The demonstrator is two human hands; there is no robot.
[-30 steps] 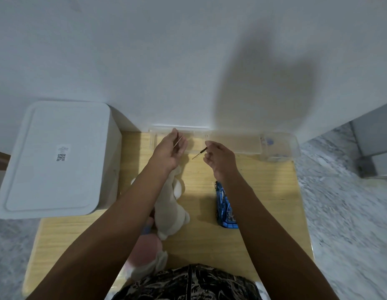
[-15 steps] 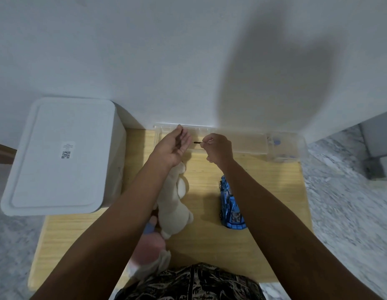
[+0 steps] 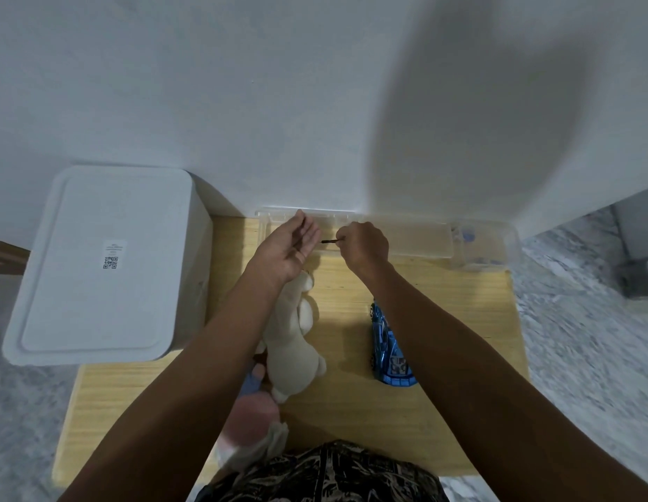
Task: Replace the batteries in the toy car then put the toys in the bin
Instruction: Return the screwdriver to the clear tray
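Observation:
The blue toy car (image 3: pixel 387 351) lies on the wooden table (image 3: pixel 467 375), partly under my right forearm. My right hand (image 3: pixel 364 244) pinches a thin dark tool (image 3: pixel 329 241) whose tip points left at my left hand (image 3: pixel 286 248). That hand is held palm-up over the table's back edge, fingers nearly straight; a thin dark line crosses its palm, and I cannot tell if it is an object. A cream plush toy (image 3: pixel 297 342) lies under my left forearm, and a pink and white plush toy (image 3: pixel 250 425) sits by the front edge. The white bin (image 3: pixel 98 262) stands at the left with its lid on.
A long clear plastic organiser box (image 3: pixel 424 237) runs along the wall behind both hands, with small blue parts in its right end. The white wall rises directly behind the table. Marble floor shows on both sides.
My right hand has turned the thin tool from slanted to level and brought its tip close to my left palm. My left hand's fingers have spread more.

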